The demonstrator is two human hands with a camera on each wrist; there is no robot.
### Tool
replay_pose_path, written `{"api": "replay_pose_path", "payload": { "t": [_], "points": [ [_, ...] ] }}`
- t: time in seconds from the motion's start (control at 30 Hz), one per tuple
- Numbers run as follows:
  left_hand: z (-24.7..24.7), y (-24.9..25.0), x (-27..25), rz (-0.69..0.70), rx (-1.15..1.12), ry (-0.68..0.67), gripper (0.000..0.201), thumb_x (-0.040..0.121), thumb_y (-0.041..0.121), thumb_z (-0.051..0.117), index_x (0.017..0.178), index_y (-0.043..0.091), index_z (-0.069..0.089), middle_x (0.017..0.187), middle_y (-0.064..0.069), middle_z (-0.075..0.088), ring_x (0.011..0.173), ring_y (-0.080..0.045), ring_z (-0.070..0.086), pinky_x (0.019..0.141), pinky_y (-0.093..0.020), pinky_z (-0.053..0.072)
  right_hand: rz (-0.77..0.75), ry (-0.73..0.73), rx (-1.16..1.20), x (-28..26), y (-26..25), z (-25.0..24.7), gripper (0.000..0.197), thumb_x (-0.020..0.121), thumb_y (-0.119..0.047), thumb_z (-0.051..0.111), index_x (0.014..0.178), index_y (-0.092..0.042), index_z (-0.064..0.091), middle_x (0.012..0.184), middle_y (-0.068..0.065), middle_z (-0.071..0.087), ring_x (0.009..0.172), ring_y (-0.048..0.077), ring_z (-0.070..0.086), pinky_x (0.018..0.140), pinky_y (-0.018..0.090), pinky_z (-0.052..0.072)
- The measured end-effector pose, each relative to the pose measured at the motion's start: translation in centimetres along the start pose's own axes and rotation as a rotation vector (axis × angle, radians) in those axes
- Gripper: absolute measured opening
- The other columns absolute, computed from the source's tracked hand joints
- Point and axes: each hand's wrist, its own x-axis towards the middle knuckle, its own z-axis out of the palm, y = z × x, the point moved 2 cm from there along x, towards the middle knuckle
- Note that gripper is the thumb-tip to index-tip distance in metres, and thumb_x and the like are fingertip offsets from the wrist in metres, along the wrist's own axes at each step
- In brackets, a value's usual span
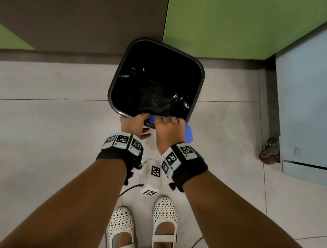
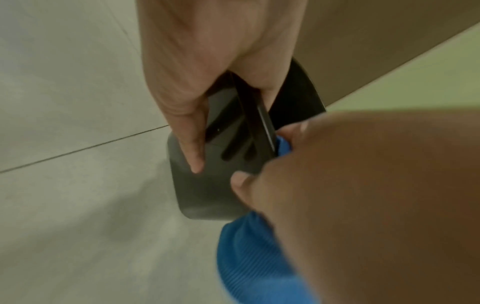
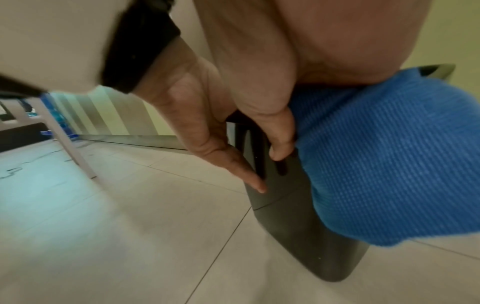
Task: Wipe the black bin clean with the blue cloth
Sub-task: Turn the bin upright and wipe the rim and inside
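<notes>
From the head view, the black bin (image 1: 155,79) is standing on the tiled floor (image 1: 39,119) against the wall, open mouth up. The left hand (image 1: 132,125) is gripping the near rim, and the right hand (image 1: 170,132) is pressing the blue cloth (image 1: 188,134) over that same rim just beside it, fingers curled over the fold. The step in hand looks like wiping the near rim. To do it well, the left grip should be bracing the bin so it is not sliding, while the cloth is being dragged along the edge with steady pressure, wrapping both faces of the lip. The inside is looking glossy black, with creased sheen at the bottom; whether that is a liner, I cannot tell.

From the left wrist view, the left hand (image 2: 197,86) is clamping the rim, with one finger lying down the bin (image 2: 207,195) outer wall. That wall is showing dark grey, with vertical slots under the lip. The cloth (image 2: 254,265) is hanging below the right hand (image 2: 363,195).

From the right wrist view, the ribbed cloth (image 3: 389,160) is draping down the outer wall, and the right hand (image 3: 298,51) is holding it.
</notes>
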Motion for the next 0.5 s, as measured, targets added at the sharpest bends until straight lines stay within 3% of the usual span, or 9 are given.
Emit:
{"api": "replay_pose_path", "payload": {
  "t": [0.1, 0.2, 0.27, 0.4, 0.5],
  "points": [
    [0.0, 0.5, 0.0, 0.043, -0.036, 0.0, 0.05, 0.074, -0.007, 0.053, 0.123, -0.006, 0.046, 0.103, -0.027, 0.062, 0.07, -0.03, 0.065, 0.044, -0.029, 0.054, -0.1, 0.015, 0.017, 0.0, 0.3, 0.3, 0.046, 0.087, -0.008, 0.044, 0.133, -0.007, 0.039, 0.131, 0.012, 0.052, 0.121, 0.032, 0.046, 0.109, 0.04, 0.023],
    [0.1, 1.5, -0.7, 0.039, 0.013, 0.011, 0.016, 0.08, -0.012, 0.045, 0.093, -0.008, 0.054, 0.077, -0.021, 0.057, 0.061, -0.026, 0.059, 0.035, -0.026, 0.052, -0.193, 0.022, -0.013, 0.0, 1.4, 0.0, 0.049, 0.089, -0.008, 0.044, 0.137, -0.011, 0.036, 0.135, 0.009, 0.05, 0.125, 0.029, 0.045, 0.114, 0.039, 0.017],
    [-0.1, 2.0, -0.9, 0.027, 0.035, 0.003, 0.015, 0.082, -0.013, 0.043, 0.075, -0.001, 0.05, 0.071, -0.017, 0.054, 0.061, -0.025, 0.056, 0.036, -0.027, 0.053, -0.253, -0.022, -0.12, 0.2, 2.9, -0.4, 0.049, 0.089, -0.008, 0.045, 0.137, -0.015, 0.038, 0.138, 0.005, 0.048, 0.133, 0.026, 0.037, 0.119, 0.04, 0.006],
    [0.3, 2.6, -1.1, 0.057, 0.063, -0.03, 0.024, 0.079, -0.016, 0.04, 0.077, 0.005, 0.05, 0.074, -0.014, 0.055, 0.066, -0.028, 0.058, 0.038, -0.031, 0.054, -0.24, -0.11, -0.318, 1.0, 5.8, -1.6, 0.045, 0.088, -0.012, 0.049, 0.133, -0.021, 0.044, 0.147, 0.001, 0.039, 0.143, 0.023, 0.019, 0.119, 0.046, -0.005],
    [0.7, 2.7, -0.1, 0.095, 0.05, 0.052, 0.03, 0.074, -0.015, 0.042, 0.097, 0.0, 0.054, 0.086, -0.02, 0.063, 0.082, -0.04, 0.064, 0.047, -0.038, 0.057, -0.164, -0.097, -0.281, 0.6, 4.7, -1.6, 0.04, 0.09, -0.016, 0.046, 0.13, -0.018, 0.049, 0.141, 0.004, 0.044, 0.14, 0.025, 0.024, 0.118, 0.049, -0.005]
  ]
}}
